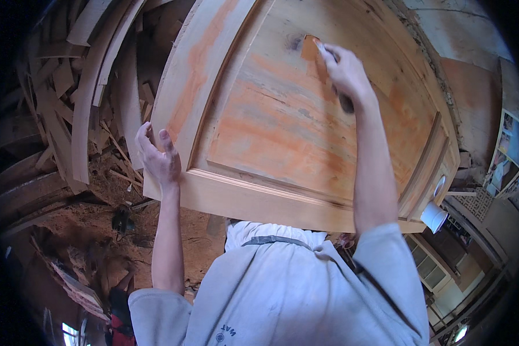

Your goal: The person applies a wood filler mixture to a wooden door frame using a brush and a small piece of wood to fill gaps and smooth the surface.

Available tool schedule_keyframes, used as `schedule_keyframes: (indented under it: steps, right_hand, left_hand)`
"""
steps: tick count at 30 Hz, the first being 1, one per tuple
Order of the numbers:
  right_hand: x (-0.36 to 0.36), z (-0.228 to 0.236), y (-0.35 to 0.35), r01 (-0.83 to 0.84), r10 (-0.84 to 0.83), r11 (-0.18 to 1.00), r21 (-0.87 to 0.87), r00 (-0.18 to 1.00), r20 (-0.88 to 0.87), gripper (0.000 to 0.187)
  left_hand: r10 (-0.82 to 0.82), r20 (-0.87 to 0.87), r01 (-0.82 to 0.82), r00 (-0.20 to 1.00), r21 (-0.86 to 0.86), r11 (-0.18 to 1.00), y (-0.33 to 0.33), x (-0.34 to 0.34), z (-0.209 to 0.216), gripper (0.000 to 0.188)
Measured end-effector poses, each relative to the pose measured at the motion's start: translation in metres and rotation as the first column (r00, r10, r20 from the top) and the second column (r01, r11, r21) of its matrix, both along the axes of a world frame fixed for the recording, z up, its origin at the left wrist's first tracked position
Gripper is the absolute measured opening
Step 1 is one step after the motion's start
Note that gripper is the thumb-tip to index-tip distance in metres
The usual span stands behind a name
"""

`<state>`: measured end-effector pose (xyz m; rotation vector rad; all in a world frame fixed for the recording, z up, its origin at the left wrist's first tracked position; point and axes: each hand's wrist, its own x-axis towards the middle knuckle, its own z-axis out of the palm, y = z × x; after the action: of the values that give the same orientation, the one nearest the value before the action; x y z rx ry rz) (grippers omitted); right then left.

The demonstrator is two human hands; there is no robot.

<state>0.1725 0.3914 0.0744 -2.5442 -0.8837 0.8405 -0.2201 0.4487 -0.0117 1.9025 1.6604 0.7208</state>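
Note:
A pale wooden panelled door [259, 210] lies in front of me, its raised centre panel smeared with orange filler. My right hand [347, 72] grips what looks like a putty knife [311, 47], its orange-coated blade against the far part of the panel near a dark knot. The dark end of its handle shows below my palm. At the door's near left corner is my left hand [160, 161], fingers apart and slightly bent, holding nothing. Whether it touches the wood I cannot tell. Another band of orange filler runs along the left frame piece.
Long boards [89, 98] and scrap wood are heaped on the left. Sawdust [127, 230] covers the ground there. A white cup [434, 217] sits by the door's near right corner. Shelving [504, 150] stands farther right.

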Motion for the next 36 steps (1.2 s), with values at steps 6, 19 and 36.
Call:
schedule_keyframes:
  steps: [6, 19, 36]
  right_hand:
    - [0.021, -0.002, 0.04, -0.096, 0.093, 0.973, -0.211, 0.995, -0.022, 0.038]
    - [-0.016, 0.028, 0.01, -0.175, 0.127, 0.906, -0.385, 0.981, -0.147, 0.039]
    - [-0.006, 0.014, 0.037, -0.315, 0.277, 0.871, -0.377, 0.949, -0.153, 0.039]
  left_hand:
    - [0.015, 0.054, -0.015, 0.998, 0.0, 1.0, -0.001, -0.002, -0.003, 0.055]
    - [0.007, 0.032, -0.008, 0.999, 0.02, 1.0, -0.001, -0.004, -0.005, 0.057]
    - [0.022, -0.041, -0.023, 0.999, -0.016, 1.0, -0.002, -0.004, -0.003, 0.058]
